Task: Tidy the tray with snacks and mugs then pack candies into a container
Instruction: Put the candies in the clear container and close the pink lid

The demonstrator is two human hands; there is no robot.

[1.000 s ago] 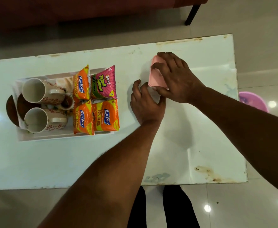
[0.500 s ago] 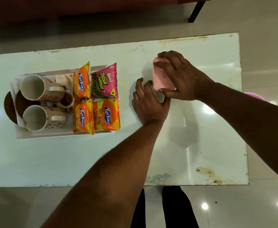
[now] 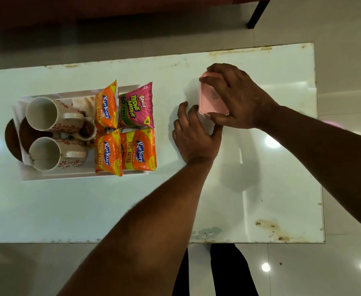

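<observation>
The pink box (image 3: 207, 102) now lies flatter; the right hand (image 3: 237, 97) grasps it from above. Whether the left hand (image 3: 194, 135) grips, I cannot tell. Better to press evenly, level.

Glossy table (image 3: 68, 210) – shiny foil packets (image 3: 140, 149)
</observation>
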